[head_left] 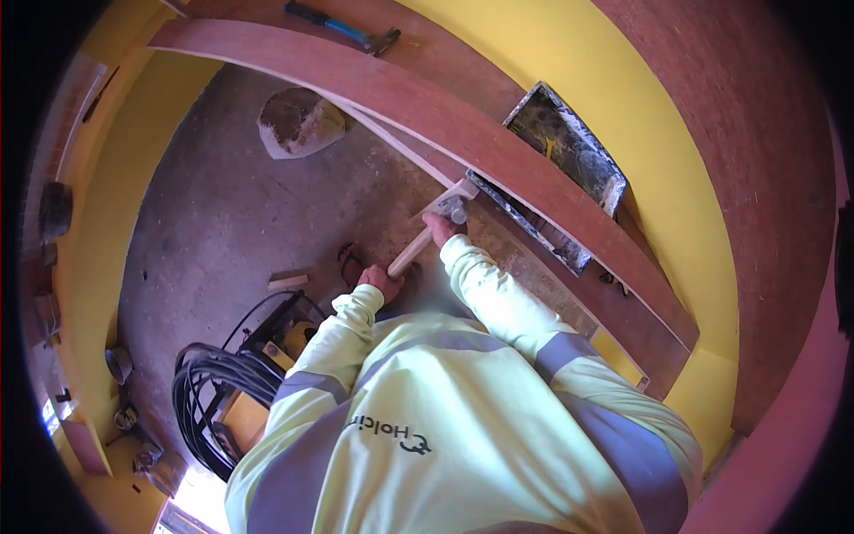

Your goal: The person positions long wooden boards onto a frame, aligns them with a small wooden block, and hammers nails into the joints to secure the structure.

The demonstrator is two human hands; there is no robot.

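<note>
In front of my body, a pale wooden strip [412, 250] slants from near my left hand up to the edge of a long reddish-brown board [391, 93]. My left hand [381, 282] is closed around the strip's lower end. Further up, my right hand [443, 230] is closed at a small grey tool [455, 211] with a rounded end, lying against the strip. The tool's exact kind is too small to tell, and my fingers partly hide it.
A hammer [345, 29] lies on reddish-brown wood at the back. A splattered dark tray [578, 147] sits beyond the long board. An open sack [302, 125] stands on the concrete floor. Left of me are coiled black cable [203, 392] and a small wood block [287, 281].
</note>
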